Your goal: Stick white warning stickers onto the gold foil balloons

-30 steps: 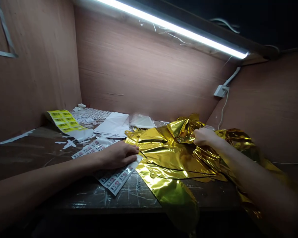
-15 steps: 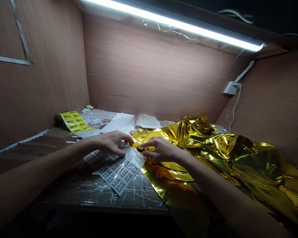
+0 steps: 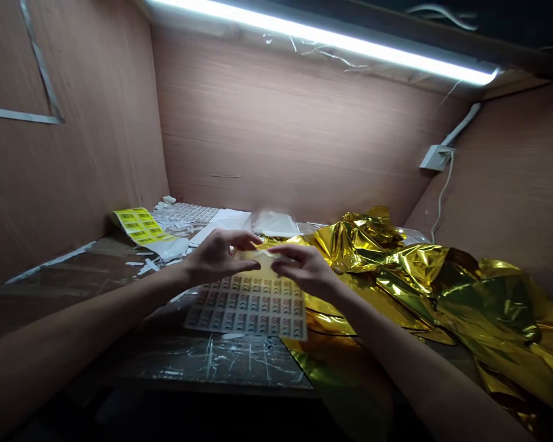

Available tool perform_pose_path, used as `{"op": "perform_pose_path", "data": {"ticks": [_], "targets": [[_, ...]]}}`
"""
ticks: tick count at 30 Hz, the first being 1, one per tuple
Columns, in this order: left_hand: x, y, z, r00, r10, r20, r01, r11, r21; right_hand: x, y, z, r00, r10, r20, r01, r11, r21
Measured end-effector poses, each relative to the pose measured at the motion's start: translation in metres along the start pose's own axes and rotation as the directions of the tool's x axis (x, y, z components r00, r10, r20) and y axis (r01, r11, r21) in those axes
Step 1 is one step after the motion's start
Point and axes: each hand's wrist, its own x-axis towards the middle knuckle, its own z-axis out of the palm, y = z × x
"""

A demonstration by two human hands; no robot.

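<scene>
A sheet of small printed labels (image 3: pixel 253 307) hangs tilted over the table, its top edge between my two hands. My left hand (image 3: pixel 221 256) pinches that edge at the left, thumb and fingers close together. My right hand (image 3: pixel 301 267) pinches it from the right, close to my left fingertips. The sheet is slightly blurred, and its upper part is partly hidden by my fingers. Shiny gold foil (image 3: pixel 364 245) lies in a crumpled heap beside and behind my right hand.
Yellow labels (image 3: pixel 141 226) lie at the left by the wall. White paper (image 3: pixel 221 222), paper scraps (image 3: pixel 150 265) and a clear plastic packet (image 3: pixel 276 224) lie toward the back. Foil covers the right side and hangs over the front edge of the table (image 3: pixel 203 368).
The label sheet has been lifted from the table and turned, its rows now nearly level. My hands have risen slightly and my right hand has left the foil to hold the sheet.
</scene>
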Motion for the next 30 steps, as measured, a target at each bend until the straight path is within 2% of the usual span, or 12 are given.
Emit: {"op": "perform_pose_path", "data": {"ticks": [4, 7, 12, 16, 22, 26, 28, 30], "targets": [[0.000, -0.001, -0.004, 0.992, 0.006, -0.126, -0.009, 1.000, -0.022, 0.002, 0.002, -0.026, 0.989, 0.118, -0.092, -0.105, 0.986, 0.132], [-0.001, 0.001, -0.002, 0.989, 0.023, -0.144, -0.027, 0.999, -0.029, 0.002, 0.005, -0.041, 0.982, 0.124, -0.144, -0.102, 0.984, 0.148], [-0.004, 0.005, 0.004, 0.985, 0.063, -0.163, -0.071, 0.997, -0.042, 0.001, 0.009, -0.047, 0.982, 0.096, -0.160, -0.080, 0.991, 0.104], [-0.005, 0.005, 0.003, 0.979, 0.098, -0.180, -0.093, 0.995, 0.035, 0.001, 0.010, -0.046, 0.983, 0.109, -0.145, -0.095, 0.990, 0.101], [-0.004, 0.009, -0.001, 0.978, 0.167, -0.124, -0.169, 0.986, -0.001, 0.000, 0.007, -0.044, 0.979, 0.154, -0.137, -0.132, 0.979, 0.155], [-0.004, 0.008, -0.001, 0.999, 0.046, 0.001, -0.046, 0.991, -0.122, 0.000, 0.007, -0.044, 0.976, 0.199, -0.088, -0.191, 0.977, 0.095], [-0.004, 0.006, 0.000, 0.996, -0.031, 0.080, 0.045, 0.983, -0.178, 0.000, 0.008, -0.044, 0.974, 0.221, -0.045, -0.219, 0.975, 0.039], [-0.004, 0.005, 0.002, 0.993, -0.063, 0.104, 0.084, 0.975, -0.207, -0.001, 0.009, -0.043, 0.971, 0.238, -0.016, -0.239, 0.970, -0.048]]}}
